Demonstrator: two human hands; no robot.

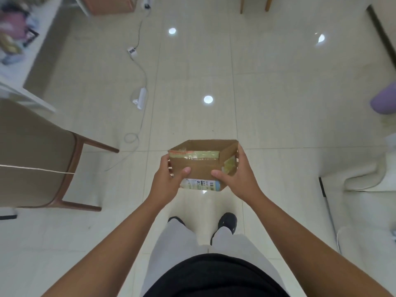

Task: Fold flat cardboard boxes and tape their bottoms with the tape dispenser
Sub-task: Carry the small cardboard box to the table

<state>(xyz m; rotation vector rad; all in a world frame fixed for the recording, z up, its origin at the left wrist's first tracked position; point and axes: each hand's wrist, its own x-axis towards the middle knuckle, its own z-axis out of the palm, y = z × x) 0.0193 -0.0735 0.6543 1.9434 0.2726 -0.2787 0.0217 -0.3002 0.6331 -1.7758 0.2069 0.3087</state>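
Box: small cardboard box [203, 166], held in the air above the tiled floor [278, 103], open side facing away
Left grip [169, 176]: curled around box's left end
Right grip [237, 174]: clasping box's right end

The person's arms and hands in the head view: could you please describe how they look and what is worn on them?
Both forearms are bare, with no sleeves in view. The left hand and right hand wear no gloves, and no rings, watch or bracelets are visible.
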